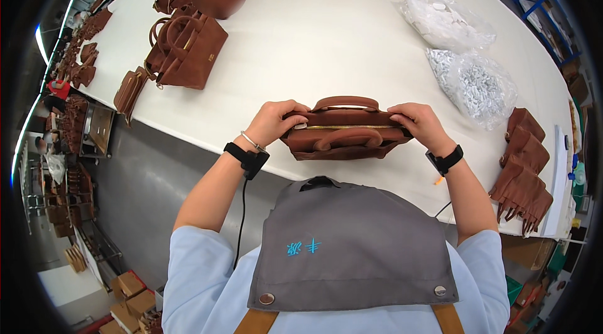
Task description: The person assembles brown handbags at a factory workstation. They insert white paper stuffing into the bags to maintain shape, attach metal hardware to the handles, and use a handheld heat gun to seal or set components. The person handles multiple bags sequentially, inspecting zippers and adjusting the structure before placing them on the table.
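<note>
A brown handbag (352,145) stands upright on the white table near its front edge, its two rolled handles on either side of a gold zipper (352,126) along the top. My left hand (276,120) pinches the bag's left top corner between thumb and fingers, with a small pale piece, perhaps a zipper end or tag, showing by the fingertips. At the opposite top corner, my right hand (422,123) grips the bag in the same way, thumb toward the zipper. The undersides of the fingers are hidden.
More brown handbags (195,51) stand at the left and along the far edge of the white table (326,38). Two clear plastic bags, one holding small pale pieces (474,86), lie at the right. Brown leather pieces (524,164) are stacked near the right edge.
</note>
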Tool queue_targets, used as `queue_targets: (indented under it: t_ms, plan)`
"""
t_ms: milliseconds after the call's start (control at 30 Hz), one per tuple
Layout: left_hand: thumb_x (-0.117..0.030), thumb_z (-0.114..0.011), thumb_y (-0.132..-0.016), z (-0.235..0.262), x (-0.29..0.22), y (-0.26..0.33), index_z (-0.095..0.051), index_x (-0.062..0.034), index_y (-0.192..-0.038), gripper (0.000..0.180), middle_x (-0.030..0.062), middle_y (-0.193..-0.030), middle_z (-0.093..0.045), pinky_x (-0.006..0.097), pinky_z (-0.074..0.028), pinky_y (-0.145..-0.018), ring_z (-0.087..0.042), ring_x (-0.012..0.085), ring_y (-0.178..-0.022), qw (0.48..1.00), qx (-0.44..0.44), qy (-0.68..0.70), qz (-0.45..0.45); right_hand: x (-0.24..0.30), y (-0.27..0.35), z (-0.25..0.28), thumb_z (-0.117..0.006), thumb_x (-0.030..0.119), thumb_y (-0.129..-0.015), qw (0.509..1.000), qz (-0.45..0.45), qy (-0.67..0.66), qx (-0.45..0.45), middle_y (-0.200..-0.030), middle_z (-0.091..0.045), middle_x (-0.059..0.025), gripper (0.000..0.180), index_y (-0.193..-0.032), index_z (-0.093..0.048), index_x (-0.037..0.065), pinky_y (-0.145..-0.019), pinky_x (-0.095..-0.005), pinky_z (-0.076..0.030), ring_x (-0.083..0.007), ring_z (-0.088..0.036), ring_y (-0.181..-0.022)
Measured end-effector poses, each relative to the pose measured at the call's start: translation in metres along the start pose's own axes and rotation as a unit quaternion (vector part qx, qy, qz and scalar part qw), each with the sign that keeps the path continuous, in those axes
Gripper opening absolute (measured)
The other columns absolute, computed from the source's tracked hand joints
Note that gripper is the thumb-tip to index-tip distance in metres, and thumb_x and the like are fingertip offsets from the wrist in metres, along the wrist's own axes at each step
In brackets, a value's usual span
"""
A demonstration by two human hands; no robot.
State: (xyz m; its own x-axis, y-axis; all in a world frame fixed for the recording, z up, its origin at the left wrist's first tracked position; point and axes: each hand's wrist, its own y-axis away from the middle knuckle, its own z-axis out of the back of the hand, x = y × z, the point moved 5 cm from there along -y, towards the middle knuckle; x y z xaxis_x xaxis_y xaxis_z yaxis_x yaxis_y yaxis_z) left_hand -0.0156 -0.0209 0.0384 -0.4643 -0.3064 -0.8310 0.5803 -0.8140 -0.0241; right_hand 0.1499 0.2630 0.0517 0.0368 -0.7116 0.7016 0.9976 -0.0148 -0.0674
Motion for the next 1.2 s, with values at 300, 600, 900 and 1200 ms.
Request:
queue_targets:
  t_ms: [300,600,900,1200]
  plan:
    - [-0.01,-0.074,-0.086,0.001,-0.005,0.003,-0.062,-0.0004,-0.12,0.038,0.012,-0.116,-0.068,0.032,-0.055,-0.091,-0.066,0.0203,-0.104,0.999,0.047,-0.001,0.02,0.006,-0.002,0.0,-0.072,0.018,-0.085,0.998,-0.022,0.066,0.008,-0.098,-0.07,-0.012,0.027,-0.108,-0.067,0.005,-0.08,-0.0372,-0.052,-0.0286,-0.066,-0.091]
    - [-0.023,-0.092,-0.062,0.0,-0.033,0.03,-0.045,-0.0009,-0.137,0.09,0.0199,-0.129,-0.056,0.042,-0.049,-0.099,-0.057,0.0355,-0.115,0.978,0.025,-0.187,-0.083,0.037,0.013,-0.008,-0.084,0.03,-0.072,0.967,0.072,0.244,0.008,-0.112,-0.065,-0.0109,0.063,-0.125,-0.059,0.006,-0.111,-0.0486,-0.032,-0.0262,-0.06,-0.109]
    - [-0.014,-0.086,-0.07,0.003,-0.006,0.016,-0.063,-0.0028,-0.114,0.05,0.0135,-0.108,-0.068,0.036,-0.055,-0.084,-0.066,0.0284,-0.098,0.996,0.036,-0.076,-0.017,0.011,0.009,-0.012,-0.078,0.021,-0.079,0.986,0.024,0.166,0.017,-0.094,-0.07,-0.0034,0.03,-0.106,-0.07,0.01,-0.108,-0.0473,-0.034,-0.0224,-0.063,-0.095]
    - [-0.02,-0.093,-0.063,-0.004,0.01,0.038,-0.043,-0.0075,-0.142,0.095,0.0109,-0.138,-0.054,0.038,-0.043,-0.11,-0.052,0.0263,-0.129,0.998,0.05,0.008,0.028,0.016,0.013,-0.008,-0.075,0.019,-0.081,0.988,-0.014,0.152,0.026,-0.098,-0.073,-0.0029,0.025,-0.105,-0.072,0.011,-0.109,-0.0489,-0.032,-0.0215,-0.064,-0.098]
